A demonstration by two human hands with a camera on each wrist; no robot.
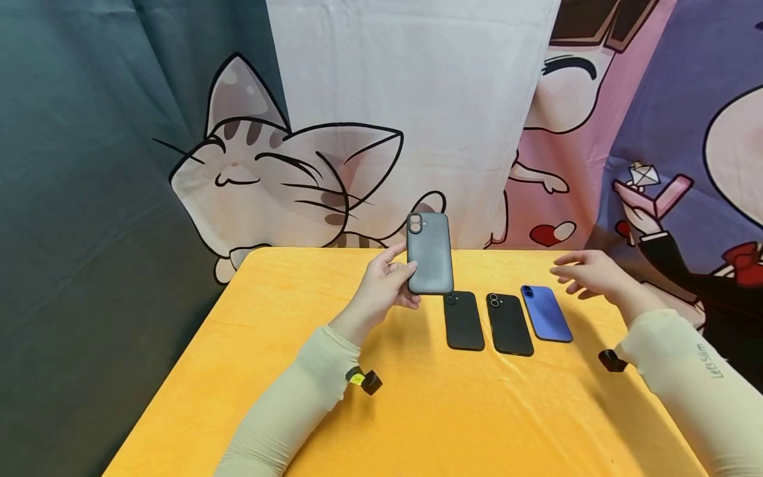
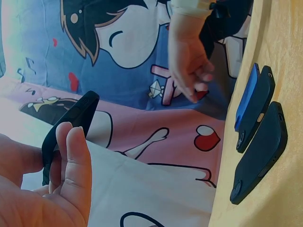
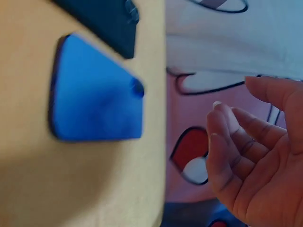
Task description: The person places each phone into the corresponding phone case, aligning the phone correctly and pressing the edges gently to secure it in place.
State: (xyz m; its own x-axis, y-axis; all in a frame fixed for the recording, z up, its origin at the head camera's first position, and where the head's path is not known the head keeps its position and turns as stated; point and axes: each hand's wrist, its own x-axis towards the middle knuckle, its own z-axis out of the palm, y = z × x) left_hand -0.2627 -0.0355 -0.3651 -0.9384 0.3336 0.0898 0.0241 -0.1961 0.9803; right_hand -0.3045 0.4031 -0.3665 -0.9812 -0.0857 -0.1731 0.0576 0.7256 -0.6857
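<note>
A dark grey phone case (image 1: 432,255) with a camera cutout is held upright above the table by my left hand (image 1: 384,281). The thumb lies on its near face, and fingers reach behind its left edge. From the side, the left wrist view shows the same case (image 2: 71,118) as a thin dark shell. My right hand (image 1: 590,273) hovers empty, fingers loosely bent, just beyond and right of a blue phone (image 1: 547,313) with a dark edge. Left of that phone lie a black phone case (image 1: 510,324) with two ring-edged lens holes and another black phone case (image 1: 464,320).
A yellow cloth (image 1: 405,411) covers the table. Directly behind its far edge hangs a curtain (image 1: 417,99) printed with a cartoon cat and figures. Small black wrist cameras (image 1: 371,382) hang from both sleeves.
</note>
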